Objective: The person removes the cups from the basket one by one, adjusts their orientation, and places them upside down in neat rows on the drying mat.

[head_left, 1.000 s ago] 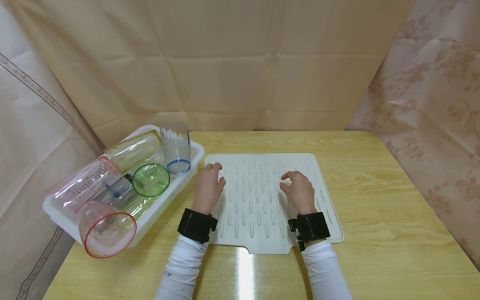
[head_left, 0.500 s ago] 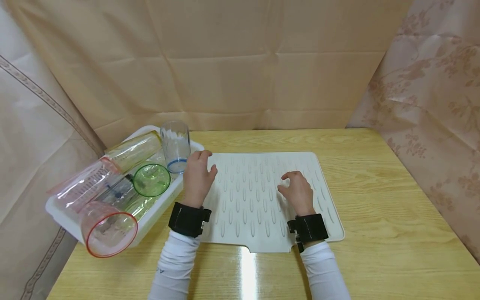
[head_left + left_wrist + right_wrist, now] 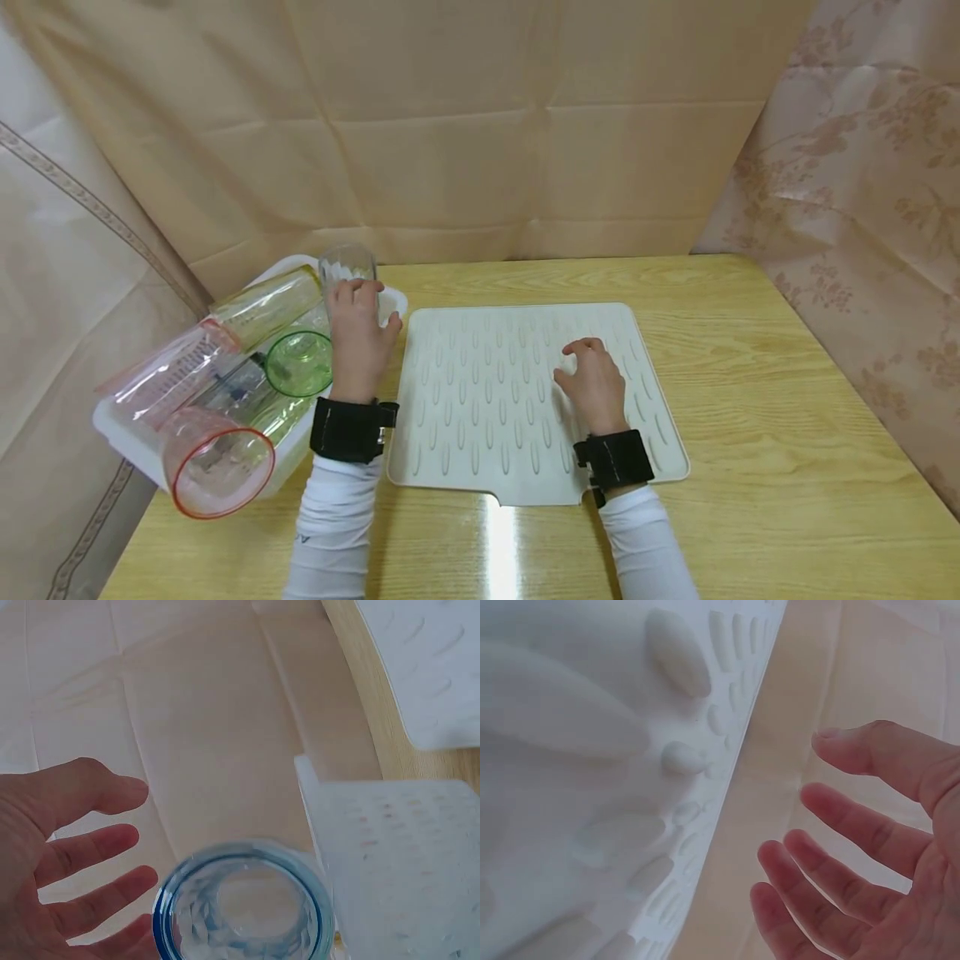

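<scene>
My left hand [image 3: 362, 346] is at the far right corner of the white plastic basket [image 3: 120, 437], in front of a clear glass tumbler [image 3: 347, 260] with a blue rim. The left wrist view shows that tumbler [image 3: 244, 907] mouth-on, with the spread fingers beside it and a gap between. In the head view the hand covers the tumbler's lower part. My right hand [image 3: 596, 387] hovers over the right side of a white mat [image 3: 465, 375] with raised oval bumps. Its fingers [image 3: 847, 817] are loosely bent and hold nothing.
More tumblers fill the basket: a yellow one [image 3: 270, 302] and a pink one [image 3: 172, 367] on their sides, a green one [image 3: 300, 363], and a red-rimmed one [image 3: 221, 471] jutting over the near edge. Fabric curtains [image 3: 450, 167] hang behind the wooden table [image 3: 787, 417].
My left hand has moved left and away from me, from the mat's left edge to the blue-rimmed tumbler. The right hand has barely moved.
</scene>
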Motion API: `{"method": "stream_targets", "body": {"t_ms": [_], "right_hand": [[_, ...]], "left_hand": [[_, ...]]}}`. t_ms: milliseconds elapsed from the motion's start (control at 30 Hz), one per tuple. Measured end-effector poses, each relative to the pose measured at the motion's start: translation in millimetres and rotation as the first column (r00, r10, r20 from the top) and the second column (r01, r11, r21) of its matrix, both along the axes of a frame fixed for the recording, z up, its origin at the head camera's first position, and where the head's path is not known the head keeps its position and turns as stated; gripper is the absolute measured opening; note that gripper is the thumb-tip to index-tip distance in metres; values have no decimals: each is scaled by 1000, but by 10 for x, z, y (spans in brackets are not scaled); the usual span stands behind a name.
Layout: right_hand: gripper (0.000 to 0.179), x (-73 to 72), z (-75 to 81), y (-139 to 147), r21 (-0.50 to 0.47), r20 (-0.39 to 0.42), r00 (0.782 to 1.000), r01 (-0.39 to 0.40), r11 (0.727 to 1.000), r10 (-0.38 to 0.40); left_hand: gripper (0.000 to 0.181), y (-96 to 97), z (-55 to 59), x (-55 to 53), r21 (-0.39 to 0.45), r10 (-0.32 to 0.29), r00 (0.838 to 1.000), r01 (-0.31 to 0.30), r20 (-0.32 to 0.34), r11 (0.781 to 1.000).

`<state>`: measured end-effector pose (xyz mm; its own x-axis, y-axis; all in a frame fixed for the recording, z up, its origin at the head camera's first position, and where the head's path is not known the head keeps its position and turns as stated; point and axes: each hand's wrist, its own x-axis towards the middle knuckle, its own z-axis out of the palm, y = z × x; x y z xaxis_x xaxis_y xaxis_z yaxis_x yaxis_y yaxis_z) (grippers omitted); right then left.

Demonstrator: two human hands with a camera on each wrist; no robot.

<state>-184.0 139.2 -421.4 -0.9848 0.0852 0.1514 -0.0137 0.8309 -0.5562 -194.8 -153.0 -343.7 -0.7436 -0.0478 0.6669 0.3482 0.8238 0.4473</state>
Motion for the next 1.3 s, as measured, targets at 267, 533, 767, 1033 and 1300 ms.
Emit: {"method": "stream_targets", "body": {"t_ms": [267,533,767,1033,1300], "right_hand": [[30,21,-56,-28,-1,20,1000,17,1000,-17],[30,48,-88,-40,-17,16,1000,19,1000,-19],[30,79,-113,-30,-36,37,999,31,999,-29],[31,95,-107,-36,-52,41,999,35,998,-33],[32,96,-51,-51,-57,24,999,29,998,-27]], "left_hand": [[54,-102,-6,1,-128,167,979,-152,120,980],[72,-140,-134,-54,-228,258,951,-216,173,949],[81,-135,-170,-79,-257,300,930,-243,211,935],[80,-99,-193,-59,-199,281,940,-243,192,949],[79,-98,-163,-78,-173,258,948,-227,186,958]]}}
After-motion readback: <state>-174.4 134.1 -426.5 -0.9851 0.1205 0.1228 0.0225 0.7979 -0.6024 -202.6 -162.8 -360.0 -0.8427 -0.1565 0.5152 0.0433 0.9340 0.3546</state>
